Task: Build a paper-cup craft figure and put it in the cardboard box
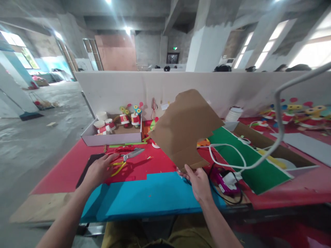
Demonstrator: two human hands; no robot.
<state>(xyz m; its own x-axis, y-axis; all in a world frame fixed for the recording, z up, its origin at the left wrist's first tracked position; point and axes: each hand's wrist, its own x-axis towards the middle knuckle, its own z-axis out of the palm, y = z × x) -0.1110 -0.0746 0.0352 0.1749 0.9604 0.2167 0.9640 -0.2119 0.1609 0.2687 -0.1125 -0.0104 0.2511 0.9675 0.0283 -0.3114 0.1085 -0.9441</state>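
My right hand (198, 182) pinches the lower edge of a brown cardboard piece (184, 127) and holds it up over the table. The cardboard has an uneven outline with notches cut from its edges. At the left, my left hand (102, 168) has its fingers closed at the yellow handles of a pair of scissors (132, 153). The blades point right over the red table cover, a shadow below them. Beside the left hand lies a dark flat object (89, 165), partly covered by the wrist. Blue sheet (144, 194) lies along the table's front edge.
A white-sided box (111, 139) at back left holds paper cups and colourful cup figures. On the right are a green board (254, 165), an open box (301, 162), a purple power strip (226, 184) and a white cable (279, 113). A low partition (124, 89) stands behind.
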